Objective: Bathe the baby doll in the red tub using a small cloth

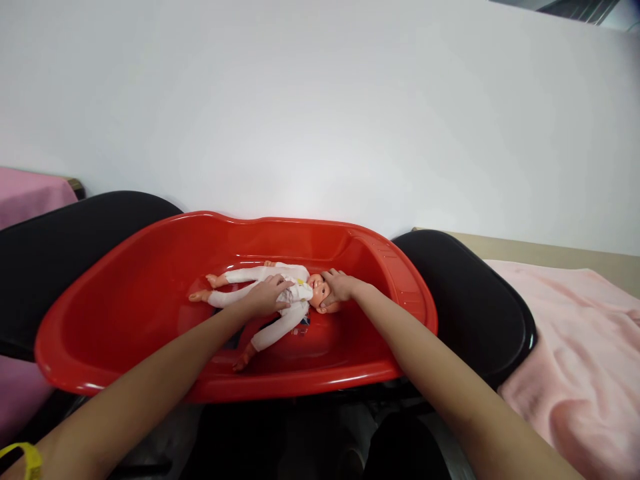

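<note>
A baby doll in white clothes lies on its back inside a red plastic baby tub, head to the right and feet to the left. My left hand rests on the doll's chest and belly. My right hand cups the doll's head from the right side. Both my arms reach in over the tub's near rim.
The tub sits on a black surface against a white wall. A light pink blanket lies at the right, and a darker pink cloth at the far left. A yellow band is on my left wrist.
</note>
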The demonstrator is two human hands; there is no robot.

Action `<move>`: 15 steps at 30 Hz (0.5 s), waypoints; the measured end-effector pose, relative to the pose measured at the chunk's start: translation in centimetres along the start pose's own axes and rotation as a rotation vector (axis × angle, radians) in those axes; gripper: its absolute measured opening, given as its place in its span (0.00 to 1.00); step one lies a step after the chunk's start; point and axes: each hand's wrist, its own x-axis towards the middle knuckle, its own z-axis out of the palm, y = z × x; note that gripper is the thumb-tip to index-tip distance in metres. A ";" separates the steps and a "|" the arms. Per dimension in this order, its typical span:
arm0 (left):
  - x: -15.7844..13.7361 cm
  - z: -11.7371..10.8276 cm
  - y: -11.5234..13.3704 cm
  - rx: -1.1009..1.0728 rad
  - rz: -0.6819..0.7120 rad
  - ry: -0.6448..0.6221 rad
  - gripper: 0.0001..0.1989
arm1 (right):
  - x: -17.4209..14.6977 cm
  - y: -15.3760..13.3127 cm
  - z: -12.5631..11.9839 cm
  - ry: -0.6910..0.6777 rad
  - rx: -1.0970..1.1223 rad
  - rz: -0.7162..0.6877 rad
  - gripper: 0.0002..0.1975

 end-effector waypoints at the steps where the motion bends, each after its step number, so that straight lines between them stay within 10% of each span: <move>1: 0.0 0.3 0.0 0.032 -0.005 -0.013 0.21 | 0.0 0.0 0.0 -0.001 0.000 0.000 0.55; 15: 0.2 0.3 -4.9 0.223 -0.546 -0.062 0.25 | 0.7 0.6 0.6 -0.005 -0.020 0.017 0.58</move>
